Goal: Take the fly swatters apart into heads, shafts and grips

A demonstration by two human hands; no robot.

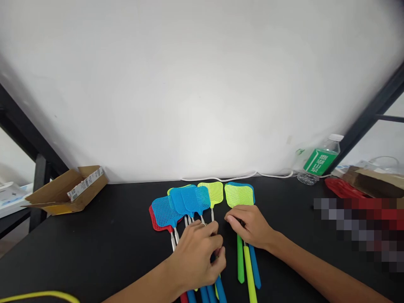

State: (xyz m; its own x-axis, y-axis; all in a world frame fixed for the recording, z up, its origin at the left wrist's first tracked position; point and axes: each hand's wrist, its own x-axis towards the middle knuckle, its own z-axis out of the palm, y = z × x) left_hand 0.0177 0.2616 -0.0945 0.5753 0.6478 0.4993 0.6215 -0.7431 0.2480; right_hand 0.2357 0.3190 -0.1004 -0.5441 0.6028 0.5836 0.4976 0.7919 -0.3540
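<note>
Overlapping fly swatters (183, 200), mostly blue on top, lie at the frame's lower centre, with a smaller yellow-topped bunch (240, 195) just to their right. The left hand (200, 254) curls over the first group, the right hand (251, 227) over the bunch; whether either grips, I cannot tell. A cardboard box (66, 193) sits at frame left, a bottle (322, 160) at right.

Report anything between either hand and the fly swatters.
Nothing visible. The left hand is over the red, blue and yellow mesh-headed fly swatters, the right hand over the bunch with green, yellow and blue handles.
</note>
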